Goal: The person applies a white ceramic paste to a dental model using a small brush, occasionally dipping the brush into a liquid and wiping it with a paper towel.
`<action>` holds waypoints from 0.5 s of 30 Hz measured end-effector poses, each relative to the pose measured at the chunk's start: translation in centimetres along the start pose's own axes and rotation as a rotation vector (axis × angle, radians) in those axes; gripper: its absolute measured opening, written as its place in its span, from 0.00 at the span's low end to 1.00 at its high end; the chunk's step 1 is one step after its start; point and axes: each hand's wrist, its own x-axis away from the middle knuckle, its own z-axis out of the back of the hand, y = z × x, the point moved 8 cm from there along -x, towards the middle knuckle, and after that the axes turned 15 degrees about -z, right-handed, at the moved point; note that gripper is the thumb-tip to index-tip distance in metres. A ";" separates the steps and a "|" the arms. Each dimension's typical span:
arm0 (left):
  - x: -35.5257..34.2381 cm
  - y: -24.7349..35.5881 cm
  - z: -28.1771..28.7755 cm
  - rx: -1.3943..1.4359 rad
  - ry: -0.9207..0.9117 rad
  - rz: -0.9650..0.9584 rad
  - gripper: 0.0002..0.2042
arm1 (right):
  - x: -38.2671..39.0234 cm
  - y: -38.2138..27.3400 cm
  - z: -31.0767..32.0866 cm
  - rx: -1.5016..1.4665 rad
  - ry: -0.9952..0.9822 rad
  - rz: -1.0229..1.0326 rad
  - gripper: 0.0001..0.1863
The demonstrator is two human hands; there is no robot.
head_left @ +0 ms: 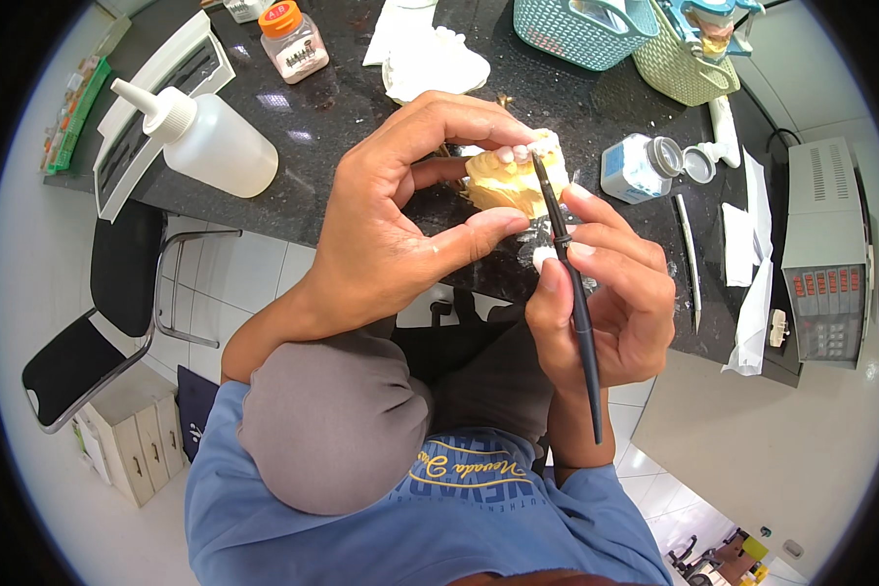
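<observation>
My left hand curls round a yellow plaster dental cast, with fingers over its far side and the thumb near its front. A row of whitish teeth runs along the cast's top edge. My right hand grips a slim black pen-shaped tool between thumb and fingers. Its dark tip is at the teeth; whether it is a brush or a carver I cannot tell. Beside the right thumb shows a small white piece, partly hidden. White plaster pieces lie beyond my left hand.
A squeeze bottle and an orange-lidded jar stand left on the black countertop. A small jar lies right, its lid open. Baskets stand at the back. Right are a white stick, paper strips and a grey machine.
</observation>
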 end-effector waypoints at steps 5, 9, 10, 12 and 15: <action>0.0 0.0 0.0 0.001 -0.003 0.004 0.21 | 0.1 0.1 0.0 0.020 -0.011 -0.002 0.15; 0.0 -0.1 0.0 0.006 -0.001 0.006 0.21 | 0.1 0.0 0.1 0.012 0.000 -0.006 0.15; 0.0 -0.1 0.0 0.008 -0.001 0.007 0.21 | 0.2 0.2 0.1 -0.008 0.015 -0.011 0.15; 0.0 -0.1 0.0 0.009 0.000 0.008 0.21 | 0.2 0.2 0.1 -0.020 0.021 -0.013 0.15; 0.0 -0.1 0.0 0.004 -0.003 0.006 0.21 | 0.0 0.0 0.0 0.005 0.004 -0.001 0.15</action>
